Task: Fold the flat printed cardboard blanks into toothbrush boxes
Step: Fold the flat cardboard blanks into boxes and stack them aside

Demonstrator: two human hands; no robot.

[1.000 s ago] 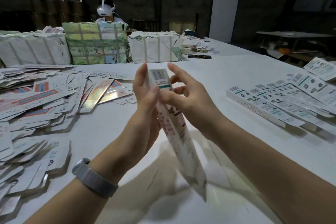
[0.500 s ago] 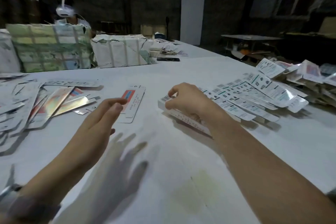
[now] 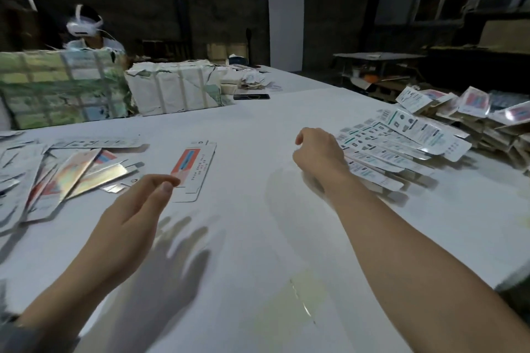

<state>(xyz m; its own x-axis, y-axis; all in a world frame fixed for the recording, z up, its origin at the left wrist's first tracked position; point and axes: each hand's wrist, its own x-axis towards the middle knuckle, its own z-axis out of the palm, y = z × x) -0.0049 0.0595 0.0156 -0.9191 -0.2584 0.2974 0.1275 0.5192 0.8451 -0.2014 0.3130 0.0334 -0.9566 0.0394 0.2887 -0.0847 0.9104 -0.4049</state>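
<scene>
A single flat blank [image 3: 196,168], white with a red panel, lies on the white table [image 3: 258,252] left of centre. My left hand [image 3: 134,218] reaches toward it with straight, relaxed fingers, the fingertips just over its near left edge, holding nothing. My right hand [image 3: 318,155] hovers with loosely curled fingers, holding nothing, at the left end of the pile of folded toothbrush boxes [image 3: 387,157]. Those boxes lie side by side, white with barcodes and green print.
A spread heap of flat blanks [image 3: 57,178] covers the table's left side. Wrapped bundles [image 3: 63,86] [image 3: 175,86] stand at the back, with a person in a headset [image 3: 86,28] behind them. A phone [image 3: 251,96] lies beyond. More boxes [image 3: 473,112] pile up at the far right.
The folded box held upright in both hands went down onto the right pile, and my right hand has let go. My left hand moved out toward the single flat blank.
</scene>
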